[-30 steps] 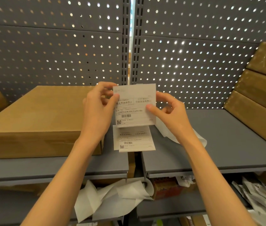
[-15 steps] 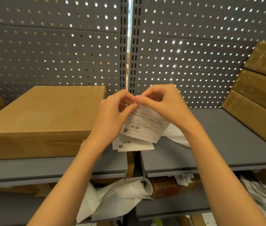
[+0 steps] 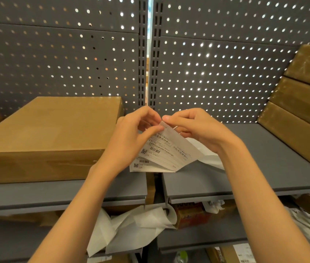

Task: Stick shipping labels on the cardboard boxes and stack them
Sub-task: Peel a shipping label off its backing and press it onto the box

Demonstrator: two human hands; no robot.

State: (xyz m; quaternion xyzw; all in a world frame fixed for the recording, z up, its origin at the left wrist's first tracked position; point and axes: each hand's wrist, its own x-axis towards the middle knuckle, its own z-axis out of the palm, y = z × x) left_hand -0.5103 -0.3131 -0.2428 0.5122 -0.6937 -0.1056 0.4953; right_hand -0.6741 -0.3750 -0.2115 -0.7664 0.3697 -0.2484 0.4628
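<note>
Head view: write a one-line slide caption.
Both hands, left hand and right hand, pinch a shipping label at its top corner beside a cardboard box.

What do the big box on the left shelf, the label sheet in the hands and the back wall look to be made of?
The box looks like plain brown cardboard, matte, with creased edges. The label sheet seems thin white paper, printed with barcodes; it bends where both hands pinch its top corner. The back wall appears to be grey painted sheet metal, punched with rows of round holes that let light through.
</note>
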